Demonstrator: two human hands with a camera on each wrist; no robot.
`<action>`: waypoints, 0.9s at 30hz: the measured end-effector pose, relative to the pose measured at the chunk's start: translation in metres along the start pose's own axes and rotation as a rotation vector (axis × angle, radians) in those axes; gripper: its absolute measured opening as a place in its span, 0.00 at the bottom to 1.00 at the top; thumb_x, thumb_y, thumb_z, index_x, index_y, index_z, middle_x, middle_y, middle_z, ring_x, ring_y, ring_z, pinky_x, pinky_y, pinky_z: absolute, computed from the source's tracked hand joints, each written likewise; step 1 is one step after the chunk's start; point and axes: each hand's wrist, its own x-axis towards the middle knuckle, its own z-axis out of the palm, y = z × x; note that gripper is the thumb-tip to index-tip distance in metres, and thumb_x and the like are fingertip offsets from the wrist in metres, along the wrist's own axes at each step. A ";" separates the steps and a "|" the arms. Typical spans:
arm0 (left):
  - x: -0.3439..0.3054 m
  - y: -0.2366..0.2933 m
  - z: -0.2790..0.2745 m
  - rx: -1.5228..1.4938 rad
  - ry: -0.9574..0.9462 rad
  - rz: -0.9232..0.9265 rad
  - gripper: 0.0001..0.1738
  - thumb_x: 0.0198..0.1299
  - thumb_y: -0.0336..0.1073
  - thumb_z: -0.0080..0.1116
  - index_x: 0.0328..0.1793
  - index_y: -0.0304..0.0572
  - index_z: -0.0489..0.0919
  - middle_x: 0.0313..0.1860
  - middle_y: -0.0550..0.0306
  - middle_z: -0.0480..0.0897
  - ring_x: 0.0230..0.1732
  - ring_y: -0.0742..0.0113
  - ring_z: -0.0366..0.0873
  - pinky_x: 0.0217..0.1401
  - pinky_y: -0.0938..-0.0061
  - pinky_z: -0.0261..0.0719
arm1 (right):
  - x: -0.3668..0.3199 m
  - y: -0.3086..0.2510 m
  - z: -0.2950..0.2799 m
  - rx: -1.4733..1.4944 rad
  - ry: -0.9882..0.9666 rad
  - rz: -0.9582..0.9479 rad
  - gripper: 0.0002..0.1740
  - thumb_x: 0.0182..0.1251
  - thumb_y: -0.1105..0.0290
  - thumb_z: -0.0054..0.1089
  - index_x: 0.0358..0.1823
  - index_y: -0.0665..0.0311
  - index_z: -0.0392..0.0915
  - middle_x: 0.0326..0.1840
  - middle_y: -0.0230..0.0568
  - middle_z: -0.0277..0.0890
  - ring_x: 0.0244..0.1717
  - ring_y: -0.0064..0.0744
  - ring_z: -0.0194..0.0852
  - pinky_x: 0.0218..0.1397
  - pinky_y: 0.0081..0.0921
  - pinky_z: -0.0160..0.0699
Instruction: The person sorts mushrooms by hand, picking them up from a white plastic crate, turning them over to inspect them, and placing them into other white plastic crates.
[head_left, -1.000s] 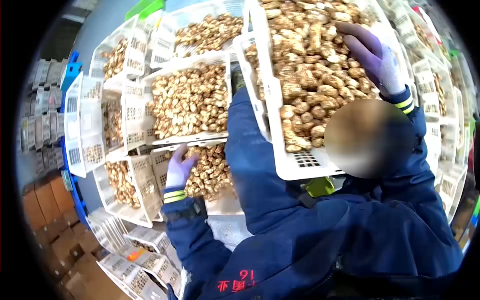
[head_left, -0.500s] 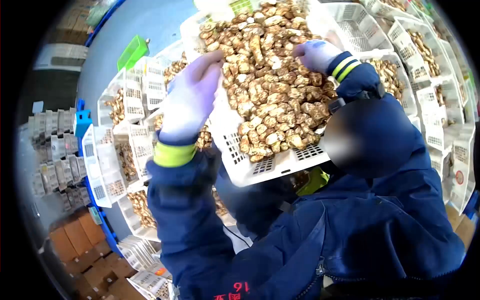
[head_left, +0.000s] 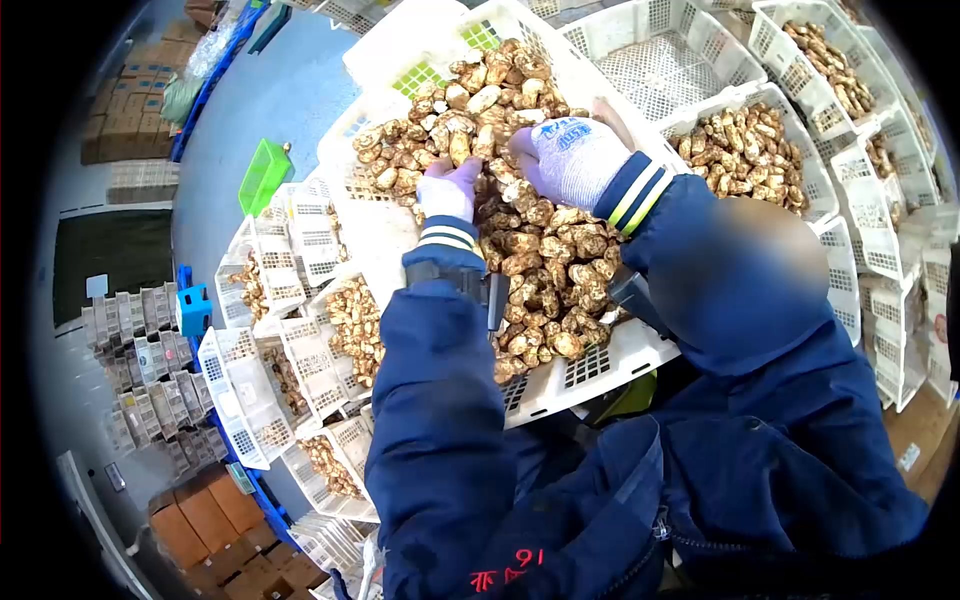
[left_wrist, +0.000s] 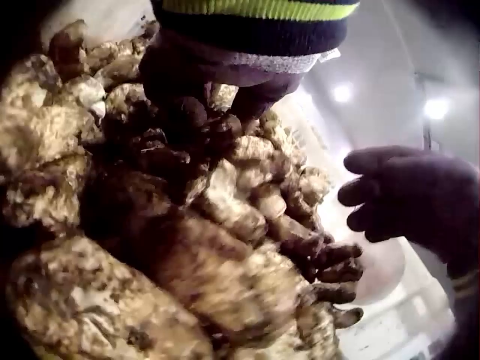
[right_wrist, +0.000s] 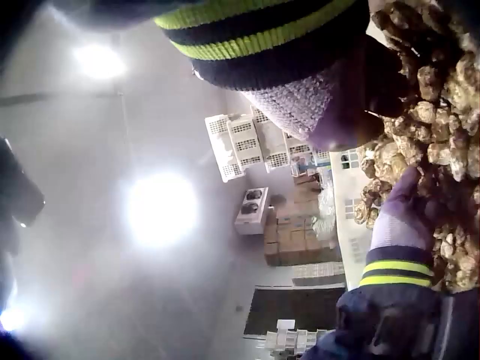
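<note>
A white perforated plastic crate (head_left: 635, 352) leans across the person's lap, heaped with brown-and-white knobbly mushrooms (head_left: 545, 265). Both hands wear thin pale purple gloves. Over the middle of the heap, the left hand (head_left: 447, 192) points its fingers down and pinches a mushroom (head_left: 460, 150) between thumb and finger; its fingertips are partly hidden among the others. Just to its right, the right hand (head_left: 575, 160) hovers close over the pile. In the left wrist view that right hand (left_wrist: 409, 195) has its fingers loosely extended, with nothing held between them.
More white crates of mushrooms stand around, such as a part-filled crate (head_left: 745, 155) on the right and one (head_left: 355, 325) on the left. Behind lies a crate with a bare mesh floor (head_left: 660, 75). A green basket (head_left: 265, 175) sits on the blue floor (head_left: 225, 140).
The left hand has risen from a lower crate on the left to the heap in the lap crate. The right hand has come inward from the crate's right side. The view has turned.
</note>
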 end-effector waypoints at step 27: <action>-0.134 0.042 -0.082 -1.257 -0.672 0.160 0.28 0.70 0.49 0.55 0.60 0.27 0.71 0.35 0.54 0.80 0.30 0.70 0.79 0.29 0.77 0.78 | -0.006 -0.034 0.010 1.043 -0.232 -0.328 0.32 0.67 0.60 0.55 0.70 0.67 0.65 0.61 0.39 0.72 0.56 0.27 0.70 0.61 0.29 0.70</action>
